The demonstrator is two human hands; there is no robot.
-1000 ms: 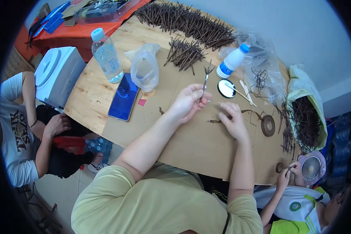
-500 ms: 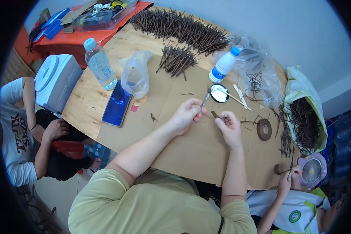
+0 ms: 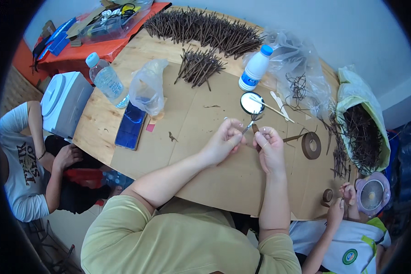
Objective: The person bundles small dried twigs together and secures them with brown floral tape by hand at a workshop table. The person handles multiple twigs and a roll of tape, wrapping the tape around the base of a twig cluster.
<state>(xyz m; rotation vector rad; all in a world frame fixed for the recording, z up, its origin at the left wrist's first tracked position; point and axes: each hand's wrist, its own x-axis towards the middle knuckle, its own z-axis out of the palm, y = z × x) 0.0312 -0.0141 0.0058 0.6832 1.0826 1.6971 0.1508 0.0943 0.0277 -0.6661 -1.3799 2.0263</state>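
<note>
Between the thumb and fingers of my left hand (image 3: 224,142) is a thin stem (image 3: 247,128) with a whitish coat and small dark branching tips. My right hand (image 3: 269,145) pinches the end of a brown tape (image 3: 255,129) right beside the stem. I cannot tell whether tape and stem touch. From behind my right hand the strip runs to a brown tape roll (image 3: 311,145) on the cardboard (image 3: 187,137). Just beyond my hands lies a dark-rimmed round lid of white paste (image 3: 250,105), with a thin wooden stick (image 3: 274,109) resting across it.
Brown twig bundles (image 3: 201,32) line the far edge, a smaller pile (image 3: 198,67) before them. A white bottle (image 3: 255,68), clear bag (image 3: 301,68), water bottle (image 3: 107,80), phone (image 3: 131,127) and twig sack (image 3: 363,137) surround the workspace. People sit left and right; a purple fan (image 3: 372,194) stands rightward.
My hands have come together, bringing the tape end beside the stem. The person at the right has moved their hands and lowered a small tape roll. The whole view has shifted slightly.
</note>
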